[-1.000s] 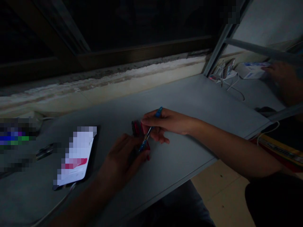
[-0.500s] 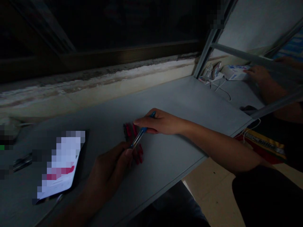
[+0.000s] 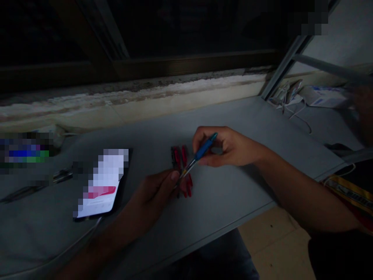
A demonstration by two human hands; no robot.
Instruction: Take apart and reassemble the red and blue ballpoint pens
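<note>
A pen (image 3: pixel 204 149) with a blue grip and clear barrel slants upward to the right above the desk. My left hand (image 3: pixel 160 188) pinches its lower left end between thumb and fingers. Around the blue end curves my right hand (image 3: pixel 230 149), thumb and fingers apart with a gap between them; whether they touch the pen is hard to see in the dim light. Beneath the pen lie several red pens (image 3: pixel 184 154) side by side, partly hidden by my left hand, with a dark pen (image 3: pixel 173 155) at their left.
A lit phone (image 3: pixel 100 194) with a cable lies left on the grey desk (image 3: pixel 233 186). Dark pens or similar slim items (image 3: pixel 37 186) are further left. At the right stand a metal frame (image 3: pixel 282 66), a white box (image 3: pixel 323 97) and cables, near another person's blurred hand (image 3: pixel 364 109).
The view has turned left, so things appear further right. My right thumb has come off the pen's top and its fingers have spread; my left hand still holds the pen.
</note>
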